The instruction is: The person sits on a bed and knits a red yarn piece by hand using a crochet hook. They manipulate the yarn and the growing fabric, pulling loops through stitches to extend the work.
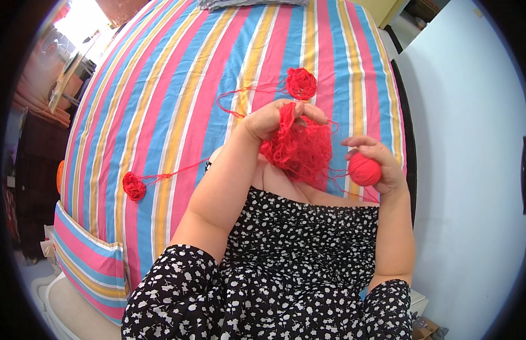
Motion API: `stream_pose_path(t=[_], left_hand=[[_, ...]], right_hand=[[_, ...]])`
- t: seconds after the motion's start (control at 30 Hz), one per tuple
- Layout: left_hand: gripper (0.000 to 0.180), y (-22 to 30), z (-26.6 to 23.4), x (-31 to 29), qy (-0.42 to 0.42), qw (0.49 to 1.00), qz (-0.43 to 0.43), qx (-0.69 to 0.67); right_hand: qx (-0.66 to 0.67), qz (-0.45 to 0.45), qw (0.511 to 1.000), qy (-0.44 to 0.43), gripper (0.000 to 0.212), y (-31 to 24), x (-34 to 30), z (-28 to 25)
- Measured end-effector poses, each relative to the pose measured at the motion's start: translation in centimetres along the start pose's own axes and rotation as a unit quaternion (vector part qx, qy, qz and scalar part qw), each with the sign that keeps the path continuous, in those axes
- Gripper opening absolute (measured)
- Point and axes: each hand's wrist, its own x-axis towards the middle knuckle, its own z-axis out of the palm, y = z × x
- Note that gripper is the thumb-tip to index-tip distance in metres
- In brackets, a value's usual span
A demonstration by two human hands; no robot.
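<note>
From my left hand (pixel 277 120) hangs a loose tangle of red yarn (pixel 301 150), with strands looped over the fingers and thumb. My right hand (pixel 382 161) curls around a wound ball of red yarn (pixel 363 169), a short way to the right of the tangle. Thin strands run between the ball and the tangle. Beyond my left hand, a small red yarn bundle (pixel 301 83) lies on the striped sheet, its loose strands trailing left. Another small bundle (pixel 133 186) rests far to the left, joined by strands that run toward my left arm.
I sit on a bed with a striped pink, blue, yellow and white sheet (pixel 178 107). A matching pillow (pixel 90 260) lies at the lower left, and folded grey cloth (pixel 251 4) at the far edge. A pale blue wall (pixel 467 170) stands close on the right.
</note>
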Motion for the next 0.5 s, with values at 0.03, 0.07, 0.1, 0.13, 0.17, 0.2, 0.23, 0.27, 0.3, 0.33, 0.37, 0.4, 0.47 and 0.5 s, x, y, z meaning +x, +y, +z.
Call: stream_pose_path(t=[0.03,0.07,0.1,0.13,0.17,0.2,0.23,0.27,0.3,0.33,0.37,0.4,0.47,0.5], left_hand=[[0.056,0.0,0.1,0.0,-0.008,1.0,0.009,-0.004],[0.058,0.2,0.2,0.0,-0.009,1.0,0.007,0.005],[0.061,0.6,0.3,-0.1,-0.01,1.0,0.006,0.014],[0.064,0.8,0.4,-0.2,-0.01,1.0,0.005,0.023],[0.065,0.7,0.5,-0.2,-0.011,1.0,0.005,0.013],[0.066,0.6,0.5,-0.2,-0.012,1.0,0.005,0.004],[0.067,0.5,0.5,-0.1,-0.013,1.0,0.005,-0.006],[0.068,0.5,0.5,-0.2,-0.007,1.0,-0.004,-0.008],[0.069,0.7,0.6,-0.2,0.0,1.0,-0.012,-0.009],[0.069,0.9,0.6,-0.3,0.007,1.0,-0.02,-0.01],[0.07,1.1,0.7,-0.3,0.014,1.0,-0.022,-0.01],[0.07,1.3,0.8,-0.2,0.02,0.999,-0.024,-0.01],[0.071,1.1,0.7,-0.1,0.025,0.999,-0.025,-0.026],[0.071,0.9,0.6,0.1,0.019,0.999,-0.023,-0.043]], right_hand=[[-0.019,0.013,1.0,-0.007,0.032,0.3,-0.1,0.8],[-0.02,0.024,0.999,-0.035,0.04,0.7,0.2,1.0],[-0.032,0.026,0.998,-0.045,0.042,0.8,0.4,1.7],[-0.044,0.027,0.997,-0.057,0.045,0.9,0.7,2.5],[-0.056,0.029,0.996,-0.069,0.048,0.9,0.9,2.9],[-0.041,0.039,0.995,-0.088,0.049,0.9,1.2,2.7],[-0.026,0.048,0.993,-0.107,0.051,1.0,1.6,2.5],[-0.011,0.058,0.99,-0.125,0.052,1.0,1.7,2.3],[-0.004,0.039,0.993,-0.115,0.053,0.8,1.5,2.0],[0.003,0.02,0.994,-0.107,0.053,0.2,1.0,1.6],[0.01,0.003,0.995,-0.098,0.054,-0.5,0.4,0.8],[0.022,-0.015,0.997,-0.067,0.052,-1.2,-0.4,-0.4],[0.068,-0.067,0.995,-0.011,0.05,-2.2,-3.2,-3.6],[0.084,-0.104,0.991,0.011,0.048,-2.2,-4.8,-6.6]])
